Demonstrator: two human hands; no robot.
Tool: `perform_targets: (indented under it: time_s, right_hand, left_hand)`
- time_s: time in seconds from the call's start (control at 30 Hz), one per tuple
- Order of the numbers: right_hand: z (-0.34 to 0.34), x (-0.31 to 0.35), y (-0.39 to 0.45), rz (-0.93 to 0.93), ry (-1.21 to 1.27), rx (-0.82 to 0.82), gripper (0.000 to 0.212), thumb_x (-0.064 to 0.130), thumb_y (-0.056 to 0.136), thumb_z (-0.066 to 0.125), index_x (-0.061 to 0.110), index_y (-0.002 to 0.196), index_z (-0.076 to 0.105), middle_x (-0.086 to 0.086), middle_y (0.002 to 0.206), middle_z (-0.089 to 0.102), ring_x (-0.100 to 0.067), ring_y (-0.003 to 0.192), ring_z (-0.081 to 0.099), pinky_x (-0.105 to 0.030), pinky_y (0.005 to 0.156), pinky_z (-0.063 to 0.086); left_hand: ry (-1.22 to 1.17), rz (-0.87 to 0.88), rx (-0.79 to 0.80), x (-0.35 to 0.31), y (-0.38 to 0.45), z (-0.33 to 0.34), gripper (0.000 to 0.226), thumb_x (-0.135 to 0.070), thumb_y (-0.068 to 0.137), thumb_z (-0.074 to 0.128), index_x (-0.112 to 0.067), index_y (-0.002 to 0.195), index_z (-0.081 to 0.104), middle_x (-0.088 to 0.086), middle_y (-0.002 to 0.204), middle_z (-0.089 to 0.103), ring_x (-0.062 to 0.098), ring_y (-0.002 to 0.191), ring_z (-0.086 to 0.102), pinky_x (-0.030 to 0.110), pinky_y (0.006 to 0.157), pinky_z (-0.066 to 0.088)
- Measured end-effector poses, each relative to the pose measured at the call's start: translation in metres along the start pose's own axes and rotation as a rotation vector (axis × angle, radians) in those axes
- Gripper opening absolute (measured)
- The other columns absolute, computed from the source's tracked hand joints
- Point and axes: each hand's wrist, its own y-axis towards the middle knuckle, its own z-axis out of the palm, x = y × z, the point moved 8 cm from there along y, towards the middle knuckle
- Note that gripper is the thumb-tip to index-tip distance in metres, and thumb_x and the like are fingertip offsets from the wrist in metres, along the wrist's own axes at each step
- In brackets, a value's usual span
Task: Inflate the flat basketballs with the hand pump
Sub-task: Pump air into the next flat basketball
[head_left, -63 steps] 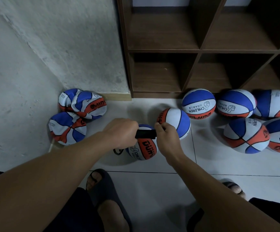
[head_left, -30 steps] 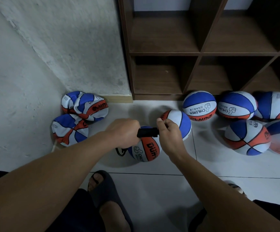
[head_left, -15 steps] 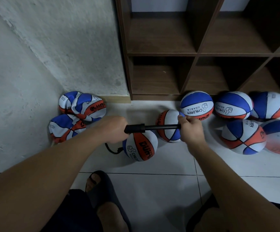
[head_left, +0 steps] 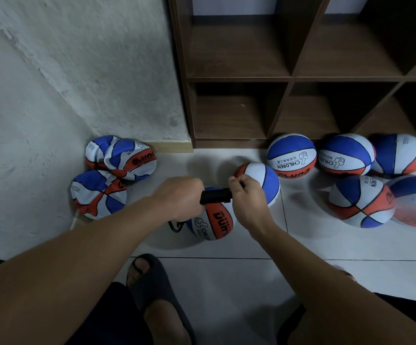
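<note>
Since 0.5 s ago the right hand point(head_left: 248, 204) has moved back toward the left hand point(head_left: 179, 199); the pump rod no longer shows. White tiled floor point(head_left: 227, 282), rough grey wall point(head_left: 77, 70). Both hands are curled tight around the short black hand pump point(head_left: 215, 196), nearly together, above the orange, white and blue basketball point(head_left: 213, 224). The dark wooden cubby shelf point(head_left: 289, 78) holds nothing visible.
</note>
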Motion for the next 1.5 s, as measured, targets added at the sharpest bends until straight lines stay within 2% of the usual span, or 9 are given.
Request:
perform_targets:
  time_s: [0.33,0.4,0.5,0.63,0.77,0.93,1.13,1.37,1.5]
  right_hand:
    - [0.000,-0.025,0.006,0.115,0.003,0.052,0.034,0.039,0.108,0.055,0.013,0.090,0.066,-0.002,0.067,0.059,-0.020,0.062,0.054,-0.037,0.063,0.047]
    - [-0.018,-0.030,0.013,0.170,0.009,-0.002,0.034,0.036,0.106,0.057,0.007,0.092,0.067,-0.010,0.069,0.060,-0.029,0.065,0.056,-0.039,0.065,0.047]
    - [-0.059,-0.038,0.028,0.245,0.059,-0.125,0.032,0.030,0.104,0.059,-0.002,0.103,0.065,-0.008,0.071,0.049,-0.024,0.065,0.046,-0.038,0.062,0.040]
    - [-0.077,-0.040,0.032,0.258,0.088,-0.191,0.021,0.026,0.102,0.056,0.007,0.096,0.065,-0.008,0.077,0.048,-0.024,0.070,0.044,-0.037,0.062,0.036]
    - [-0.045,-0.028,0.016,0.199,0.009,-0.126,0.031,0.027,0.106,0.051,-0.002,0.102,0.062,-0.009,0.076,0.054,-0.022,0.070,0.049,-0.036,0.063,0.039]
    - [-0.007,-0.018,-0.002,0.132,0.006,-0.003,0.030,0.030,0.106,0.049,0.006,0.090,0.059,0.001,0.067,0.050,-0.017,0.064,0.045,-0.034,0.061,0.037]
    - [0.012,-0.023,-0.007,0.117,0.010,0.090,0.034,0.037,0.109,0.049,0.009,0.096,0.063,-0.001,0.074,0.053,-0.016,0.067,0.047,-0.034,0.063,0.041]
    - [0.004,-0.026,0.004,0.152,0.009,0.119,0.033,0.043,0.106,0.054,0.016,0.093,0.066,0.000,0.069,0.055,-0.017,0.063,0.050,-0.038,0.062,0.045]
    - [-0.039,-0.031,0.020,0.229,0.004,-0.012,0.030,0.032,0.102,0.059,0.006,0.088,0.062,0.001,0.059,0.048,-0.020,0.060,0.045,-0.037,0.060,0.039]
  left_hand:
    - [-0.006,0.021,0.054,0.005,0.002,0.007,0.023,-0.023,0.087,0.068,-0.023,0.066,0.059,-0.001,0.060,0.062,0.020,0.053,0.061,0.031,0.049,0.043]
    - [-0.009,-0.003,0.058,0.012,0.002,0.003,0.023,-0.024,0.088,0.068,-0.023,0.067,0.060,-0.001,0.061,0.061,0.019,0.052,0.059,0.030,0.050,0.040]
    - [0.002,-0.040,0.039,0.029,0.004,-0.004,0.027,-0.029,0.089,0.069,-0.020,0.065,0.061,0.001,0.063,0.062,0.018,0.052,0.057,0.028,0.049,0.038]
    - [0.021,-0.039,0.048,0.025,0.003,-0.002,0.025,-0.027,0.090,0.068,-0.020,0.067,0.061,0.001,0.065,0.062,0.019,0.055,0.059,0.028,0.050,0.039]
    - [0.068,-0.023,0.025,0.008,0.000,-0.003,0.021,-0.024,0.093,0.068,-0.020,0.073,0.062,0.001,0.068,0.064,0.019,0.057,0.061,0.027,0.049,0.038]
    - [0.084,-0.009,0.020,0.001,0.000,0.003,0.022,-0.024,0.091,0.069,-0.023,0.071,0.061,0.000,0.065,0.065,0.020,0.058,0.065,0.027,0.049,0.041]
    - [0.109,0.021,0.035,0.004,0.001,0.012,0.018,-0.026,0.089,0.069,-0.025,0.073,0.060,-0.002,0.065,0.064,0.019,0.058,0.064,0.029,0.051,0.045]
    - [0.061,0.046,0.014,0.001,0.004,0.007,0.021,-0.025,0.087,0.068,-0.024,0.068,0.059,-0.002,0.061,0.063,0.020,0.055,0.063,0.030,0.050,0.045]
    - [0.030,-0.001,0.019,0.016,0.005,-0.002,0.024,-0.025,0.089,0.069,-0.023,0.067,0.061,-0.001,0.063,0.063,0.017,0.053,0.060,0.028,0.049,0.040]
